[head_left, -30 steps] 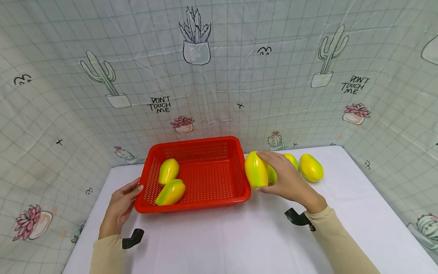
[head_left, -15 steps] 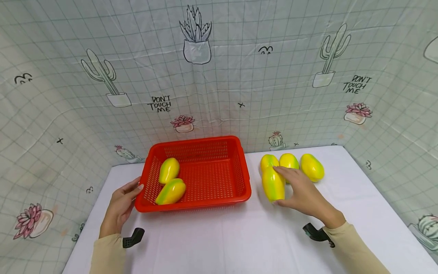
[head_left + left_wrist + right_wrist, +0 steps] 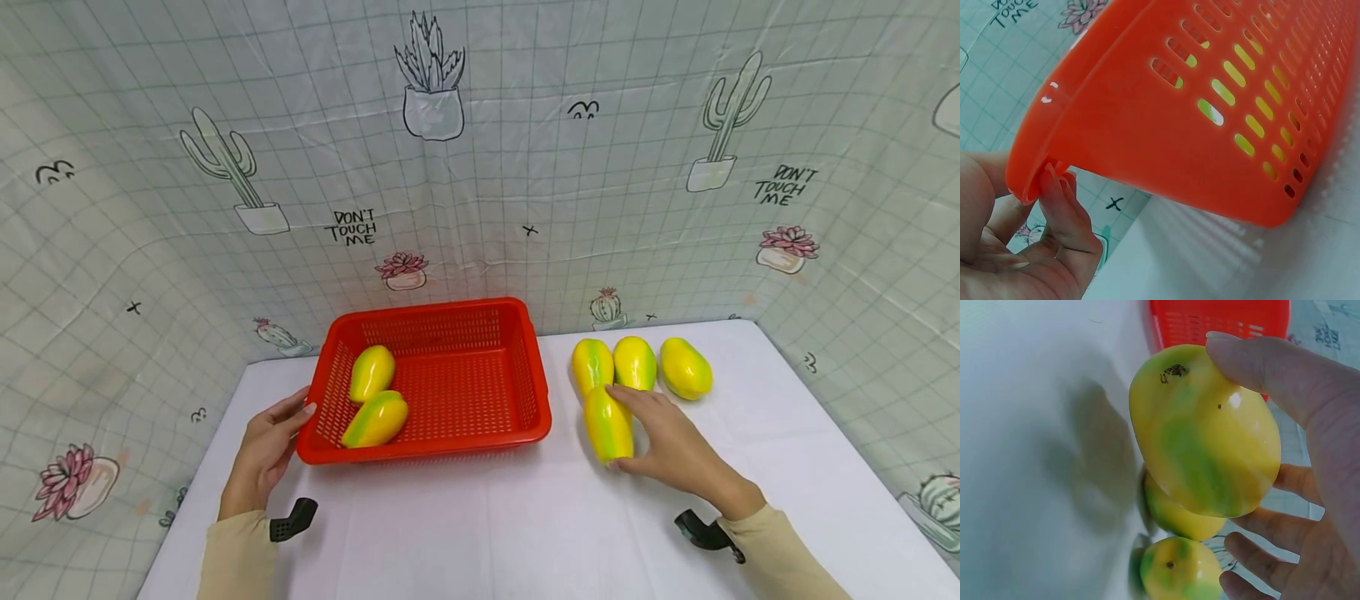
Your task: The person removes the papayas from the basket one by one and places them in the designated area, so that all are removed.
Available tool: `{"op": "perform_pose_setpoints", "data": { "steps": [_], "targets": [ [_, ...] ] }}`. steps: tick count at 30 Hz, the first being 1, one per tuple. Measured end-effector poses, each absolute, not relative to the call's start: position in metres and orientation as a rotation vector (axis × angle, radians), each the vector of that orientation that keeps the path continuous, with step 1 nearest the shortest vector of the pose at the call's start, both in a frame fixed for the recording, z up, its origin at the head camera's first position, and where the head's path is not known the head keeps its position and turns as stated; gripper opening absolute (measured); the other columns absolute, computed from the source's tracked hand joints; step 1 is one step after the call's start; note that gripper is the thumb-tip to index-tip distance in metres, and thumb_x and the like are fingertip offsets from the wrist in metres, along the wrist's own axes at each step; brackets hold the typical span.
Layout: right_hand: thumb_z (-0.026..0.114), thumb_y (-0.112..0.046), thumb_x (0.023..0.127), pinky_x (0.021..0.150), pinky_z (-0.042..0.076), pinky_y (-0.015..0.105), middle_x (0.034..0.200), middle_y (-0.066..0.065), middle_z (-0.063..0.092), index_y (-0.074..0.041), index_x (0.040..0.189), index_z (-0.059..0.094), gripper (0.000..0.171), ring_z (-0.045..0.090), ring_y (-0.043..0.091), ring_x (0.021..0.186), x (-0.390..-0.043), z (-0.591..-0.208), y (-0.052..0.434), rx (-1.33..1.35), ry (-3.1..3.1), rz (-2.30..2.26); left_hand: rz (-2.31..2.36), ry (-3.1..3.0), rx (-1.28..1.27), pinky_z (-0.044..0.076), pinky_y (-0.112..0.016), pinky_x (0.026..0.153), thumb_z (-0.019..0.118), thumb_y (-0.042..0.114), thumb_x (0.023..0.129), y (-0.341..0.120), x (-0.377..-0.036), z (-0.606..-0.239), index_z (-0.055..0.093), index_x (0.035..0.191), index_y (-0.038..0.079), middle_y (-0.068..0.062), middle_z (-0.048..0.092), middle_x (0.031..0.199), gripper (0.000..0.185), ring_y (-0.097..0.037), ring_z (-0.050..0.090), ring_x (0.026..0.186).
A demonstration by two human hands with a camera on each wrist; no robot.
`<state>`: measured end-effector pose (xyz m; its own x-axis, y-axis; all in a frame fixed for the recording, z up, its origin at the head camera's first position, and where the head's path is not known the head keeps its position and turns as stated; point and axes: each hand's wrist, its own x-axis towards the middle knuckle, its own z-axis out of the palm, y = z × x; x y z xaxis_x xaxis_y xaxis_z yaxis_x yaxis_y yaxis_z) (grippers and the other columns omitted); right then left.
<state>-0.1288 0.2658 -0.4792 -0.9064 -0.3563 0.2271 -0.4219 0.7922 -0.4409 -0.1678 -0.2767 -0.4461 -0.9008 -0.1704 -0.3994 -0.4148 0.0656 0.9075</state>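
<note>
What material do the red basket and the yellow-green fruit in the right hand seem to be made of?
Basket: most likely moulded plastic, with an even red colour, a smooth slightly glossy skin and neat rows of slots in the walls.

Fruit held by the right hand: it looks like a mango, with smooth, shiny yellow-green skin, a sharp highlight and a dark stem scar. Whether it is real or a plastic replica cannot be told.

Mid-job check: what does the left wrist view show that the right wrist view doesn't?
Only the left wrist view shows the left hand, its fingers hooked under the rim of the red basket, and yellow-green fruit glimpsed through the slots. Only the right wrist view shows the right hand holding a mango above the white table, with two more mangoes beyond it. Both show the red basket.
</note>
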Motion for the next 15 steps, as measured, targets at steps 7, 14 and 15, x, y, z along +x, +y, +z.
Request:
{"op": "perform_pose_setpoints", "data": {
  "steps": [7, 14, 15],
  "targets": [
    [0.100, -0.027, 0.070, 0.110, 0.045, 0.064, 0.152, 0.022, 0.055, 0.002, 0.151, 0.051, 0.099, 0.052, 0.047, 0.134, -0.128, -0.487, 0.264, 0.650, -2.853, 0.698, 1.950, 2.150, -0.593, 0.056, -0.013, 0.087, 0.059, 0.019, 0.109, -0.277, -0.167, -0.447, 0.034, 0.166, 0.010, -0.018, 0.029, 0.169, 0.063, -0.009, 0.053, 0.115],
    [0.099, -0.025, 0.071, 0.110, 0.045, 0.065, 0.154, 0.025, 0.052, 0.004, 0.151, 0.050, 0.099, 0.050, 0.048, 0.135, -0.127, -0.491, 0.263, 0.653, -2.862, 0.674, 1.956, 2.146, -0.576, 0.056, -0.013, 0.088, 0.059, 0.021, 0.109, -0.279, -0.168, -0.450, 0.033, 0.166, 0.010, -0.018, 0.030, 0.168, 0.063, -0.008, 0.054, 0.113],
    [0.099, -0.025, 0.071, 0.111, 0.045, 0.065, 0.154, 0.025, 0.052, 0.004, 0.151, 0.050, 0.099, 0.050, 0.048, 0.135, -0.127, -0.492, 0.263, 0.657, -2.861, 0.674, 1.958, 2.144, -0.578, 0.056, -0.013, 0.088, 0.059, 0.020, 0.109, -0.279, -0.168, -0.450, 0.033, 0.166, 0.010, -0.017, 0.031, 0.168, 0.063, -0.007, 0.054, 0.111]
  ]
}}
